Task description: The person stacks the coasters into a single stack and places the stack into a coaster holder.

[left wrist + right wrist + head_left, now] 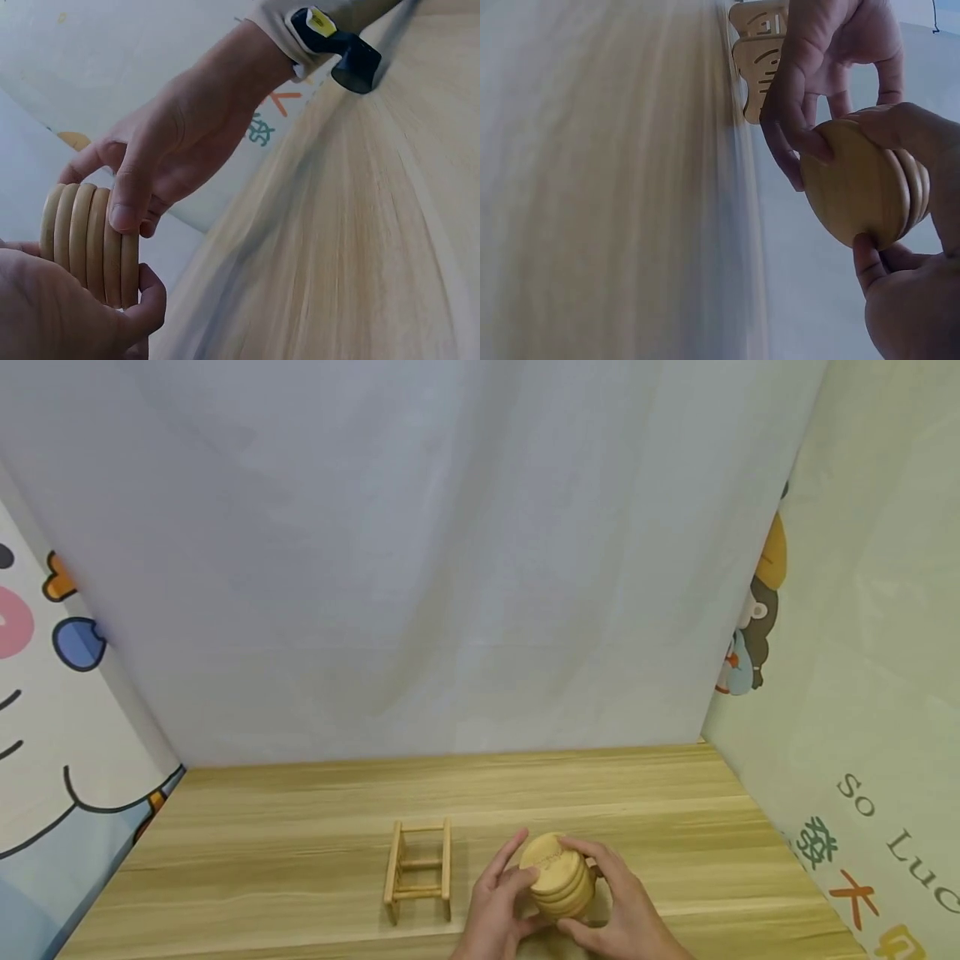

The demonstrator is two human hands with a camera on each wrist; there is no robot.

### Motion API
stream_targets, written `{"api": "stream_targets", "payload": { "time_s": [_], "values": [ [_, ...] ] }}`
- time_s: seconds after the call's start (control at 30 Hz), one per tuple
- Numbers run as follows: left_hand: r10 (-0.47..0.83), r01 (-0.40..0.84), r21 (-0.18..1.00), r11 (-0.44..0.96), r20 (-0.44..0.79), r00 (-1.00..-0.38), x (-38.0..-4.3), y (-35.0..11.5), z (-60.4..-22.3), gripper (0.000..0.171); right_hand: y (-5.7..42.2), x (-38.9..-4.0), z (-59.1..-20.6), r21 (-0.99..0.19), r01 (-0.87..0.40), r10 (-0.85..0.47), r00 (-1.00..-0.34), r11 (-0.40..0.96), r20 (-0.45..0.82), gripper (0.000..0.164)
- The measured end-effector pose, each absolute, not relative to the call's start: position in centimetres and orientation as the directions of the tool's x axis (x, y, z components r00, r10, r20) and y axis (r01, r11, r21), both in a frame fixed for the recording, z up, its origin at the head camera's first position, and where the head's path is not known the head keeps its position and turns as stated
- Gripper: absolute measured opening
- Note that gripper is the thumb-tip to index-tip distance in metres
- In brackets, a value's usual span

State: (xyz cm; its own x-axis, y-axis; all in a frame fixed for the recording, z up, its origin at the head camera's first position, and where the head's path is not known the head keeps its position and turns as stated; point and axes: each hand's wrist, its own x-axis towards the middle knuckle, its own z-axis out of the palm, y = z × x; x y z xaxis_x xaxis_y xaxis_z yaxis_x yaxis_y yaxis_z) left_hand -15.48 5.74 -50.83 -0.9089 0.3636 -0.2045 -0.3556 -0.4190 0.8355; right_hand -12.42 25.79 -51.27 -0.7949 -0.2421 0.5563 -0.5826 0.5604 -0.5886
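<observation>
Both hands hold a stack of several round wooden coasters [557,870] above the right half of the wooden table. The top coaster bears small engraved marks, and the stack leans in the head view. My left hand [497,906] grips it from the left, with the thumb on the top face. On the other side my right hand [626,906] has its fingers at the far top edge and its thumb low on the stack. In the left wrist view the coasters [88,244] lie face to face, edges lined up. A wooden coaster rack [447,872] stands left of the hands.
Light wood-grain tabletop [262,852] spreads around the rack and hands. A pale grey curtain [450,568] hangs along its back edge. Printed cloths with cartoon figures stand at the left [67,735] and right [847,693].
</observation>
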Motion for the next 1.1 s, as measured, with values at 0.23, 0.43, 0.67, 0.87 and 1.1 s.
{"api": "stream_targets", "payload": {
  "time_s": [0.23, 0.43, 0.67, 0.87, 1.1],
  "values": [
    [0.401, -0.423, 0.751, -0.507, -0.229, -0.887, -15.0, 5.6, -50.0, 0.072, 25.1, -12.5, -51.0, -0.634, -0.601, -0.186, -0.781, 0.487, 0.597, 0.097],
    [0.45, -0.511, 0.641, -0.573, -0.275, -0.85, -14.6, 6.2, -50.2, 0.077, 24.4, -12.7, -51.1, -0.714, -0.606, -0.153, -0.789, 0.35, 0.595, 0.1],
    [0.534, -0.558, 0.531, -0.638, -0.218, -0.817, -16.3, 7.1, -56.5, 0.068, 24.0, -12.5, -51.0, -0.758, -0.561, -0.084, -0.818, 0.334, 0.568, 0.101],
    [0.535, -0.545, 0.552, -0.631, -0.199, -0.821, -15.5, 7.3, -56.2, 0.069, 24.1, -12.6, -51.2, -0.756, -0.578, -0.071, -0.806, 0.307, 0.588, 0.095],
    [0.455, -0.437, 0.71, -0.552, -0.183, -0.872, -13.4, 6.5, -52.0, 0.068, 24.2, -12.8, -51.4, -0.744, -0.592, -0.06, -0.793, 0.309, 0.606, 0.088]
  ]
}}
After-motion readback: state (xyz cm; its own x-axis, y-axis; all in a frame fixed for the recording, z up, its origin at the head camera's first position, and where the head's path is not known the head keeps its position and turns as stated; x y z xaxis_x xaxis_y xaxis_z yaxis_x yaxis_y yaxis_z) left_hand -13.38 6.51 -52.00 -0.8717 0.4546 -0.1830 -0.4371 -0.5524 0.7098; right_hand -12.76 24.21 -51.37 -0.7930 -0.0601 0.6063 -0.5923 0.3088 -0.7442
